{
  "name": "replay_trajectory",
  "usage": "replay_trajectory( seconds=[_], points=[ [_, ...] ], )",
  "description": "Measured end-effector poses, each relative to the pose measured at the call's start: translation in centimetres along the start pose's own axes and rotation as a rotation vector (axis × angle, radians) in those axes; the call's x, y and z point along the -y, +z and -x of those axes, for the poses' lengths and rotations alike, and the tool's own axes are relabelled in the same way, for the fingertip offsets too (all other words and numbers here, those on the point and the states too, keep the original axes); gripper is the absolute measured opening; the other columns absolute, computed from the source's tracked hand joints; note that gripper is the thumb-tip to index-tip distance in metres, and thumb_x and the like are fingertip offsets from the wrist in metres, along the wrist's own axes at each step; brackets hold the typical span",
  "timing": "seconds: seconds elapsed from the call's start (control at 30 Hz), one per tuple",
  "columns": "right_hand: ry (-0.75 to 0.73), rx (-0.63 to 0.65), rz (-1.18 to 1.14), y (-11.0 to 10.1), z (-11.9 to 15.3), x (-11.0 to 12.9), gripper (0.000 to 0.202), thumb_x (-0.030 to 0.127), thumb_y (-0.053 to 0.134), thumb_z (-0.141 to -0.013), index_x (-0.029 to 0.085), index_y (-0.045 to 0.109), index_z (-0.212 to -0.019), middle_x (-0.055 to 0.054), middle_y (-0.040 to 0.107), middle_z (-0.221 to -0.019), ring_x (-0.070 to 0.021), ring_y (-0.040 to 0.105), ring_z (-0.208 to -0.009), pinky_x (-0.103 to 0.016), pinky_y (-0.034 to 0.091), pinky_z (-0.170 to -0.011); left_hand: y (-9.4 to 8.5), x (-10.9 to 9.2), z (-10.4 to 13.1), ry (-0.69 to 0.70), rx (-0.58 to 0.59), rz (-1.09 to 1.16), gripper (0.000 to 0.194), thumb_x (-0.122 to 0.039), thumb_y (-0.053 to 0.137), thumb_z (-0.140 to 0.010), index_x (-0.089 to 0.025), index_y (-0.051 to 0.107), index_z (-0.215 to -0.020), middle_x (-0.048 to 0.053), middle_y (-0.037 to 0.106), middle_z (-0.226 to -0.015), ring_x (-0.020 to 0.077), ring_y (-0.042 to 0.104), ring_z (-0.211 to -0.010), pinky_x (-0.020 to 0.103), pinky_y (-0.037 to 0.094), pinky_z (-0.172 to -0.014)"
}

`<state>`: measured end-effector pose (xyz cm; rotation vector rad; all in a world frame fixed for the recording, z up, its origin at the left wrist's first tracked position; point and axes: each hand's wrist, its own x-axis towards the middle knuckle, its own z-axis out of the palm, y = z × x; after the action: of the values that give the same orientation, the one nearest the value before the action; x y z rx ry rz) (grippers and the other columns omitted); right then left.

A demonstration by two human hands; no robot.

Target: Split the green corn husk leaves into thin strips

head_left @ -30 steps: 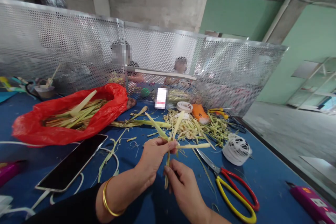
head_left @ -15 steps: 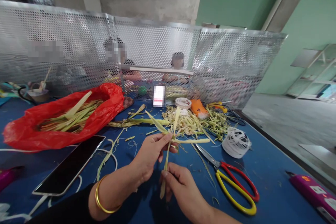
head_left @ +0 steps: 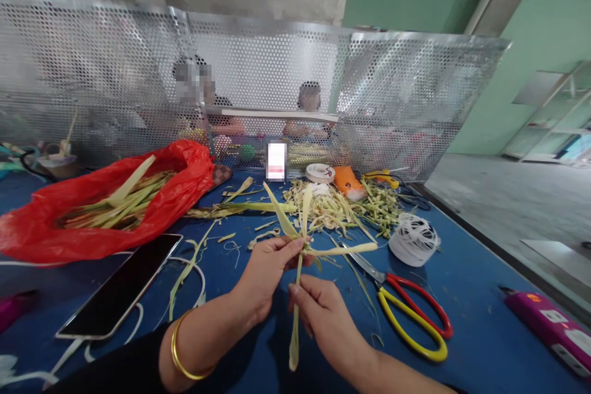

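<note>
Over the blue table, my left hand [head_left: 270, 268] pinches the crossing point of several pale green leaf strips [head_left: 342, 249], which stick out upward and to the right. One strip [head_left: 296, 332] hangs down from that crossing, and my right hand [head_left: 318, 308] grips it between thumb and fingers a little lower. The strip's wider end dangles free below my right hand. Scissors [head_left: 413, 317] with one red and one yellow handle lie to the right of my hands.
A red plastic bag [head_left: 184, 203] of leaves and a phone [head_left: 122, 286] lie left. Behind my hands are leaf scraps [head_left: 323, 206], an orange packet [head_left: 348, 183] and a white roll [head_left: 414, 240]. A purple tool [head_left: 549, 326] lies right. Two people sit behind the perforated screen [head_left: 258, 68].
My right hand has moved slightly up the hanging strip, and more of its lower end shows. The held leaves have tilted a little. The whole view has shifted slightly.
</note>
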<state>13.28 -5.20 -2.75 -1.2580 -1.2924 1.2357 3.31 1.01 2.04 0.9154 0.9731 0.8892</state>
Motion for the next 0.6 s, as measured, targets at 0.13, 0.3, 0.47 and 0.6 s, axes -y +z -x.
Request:
replay_trajectory(
  seconds=[0.13, 0.3, 0.47, 0.6],
  points=[
    [0.052, 0.061, -0.019, 0.3, 0.2, 0.5, 0.042, 0.054, 0.047, -0.084, 0.019, 0.046, -0.06, 0.008, 0.035, -0.041, -0.0073, 0.032, -0.037, -0.021, 0.025, -0.04, 0.0, 0.2, -0.1, -0.02, -0.011, 0.007, 0.028, -0.035, 0.079, -0.063, -0.013, 0.073, -0.079, 0.003, 0.067, -0.064, 0.0132, 0.063, -0.064, 0.019, 0.045, -0.055],
    [-0.154, 0.007, 0.302, -0.5, 0.9, 1.3, 0.038, 0.041, 0.037, -0.094, 0.019, 0.052, -0.068, 0.003, 0.049, -0.054, -0.0108, 0.046, -0.048, -0.023, 0.034, -0.049, -0.2, 0.0, -0.3, 0.025, -0.001, -0.007, 0.027, -0.037, 0.076, -0.067, -0.014, 0.07, -0.079, 0.003, 0.069, -0.066, 0.0131, 0.064, -0.061, 0.021, 0.047, -0.06],
    [-0.707, -0.459, 0.917, -3.8, 0.9, 2.9, 0.015, 0.027, 0.051, -0.091, 0.02, 0.063, -0.097, -0.007, 0.065, -0.087, -0.0195, 0.057, -0.08, -0.031, 0.038, -0.074, -0.3, -0.2, -0.4, 0.065, 0.046, -0.105, 0.026, -0.039, 0.07, -0.073, -0.014, 0.067, -0.077, 0.002, 0.068, -0.065, 0.0104, 0.061, -0.058, 0.021, 0.047, -0.061],
    [-0.628, -0.364, 1.069, -6.0, -0.4, 3.5, 0.014, 0.024, 0.053, -0.09, 0.022, 0.065, -0.085, -0.003, 0.065, -0.079, -0.0177, 0.057, -0.077, -0.035, 0.033, -0.084, -0.3, 0.0, -0.4, 0.044, 0.118, -0.143, 0.031, -0.045, 0.066, -0.076, -0.014, 0.063, -0.078, 0.002, 0.066, -0.069, 0.0106, 0.06, -0.056, 0.02, 0.044, -0.053]
  ],
)
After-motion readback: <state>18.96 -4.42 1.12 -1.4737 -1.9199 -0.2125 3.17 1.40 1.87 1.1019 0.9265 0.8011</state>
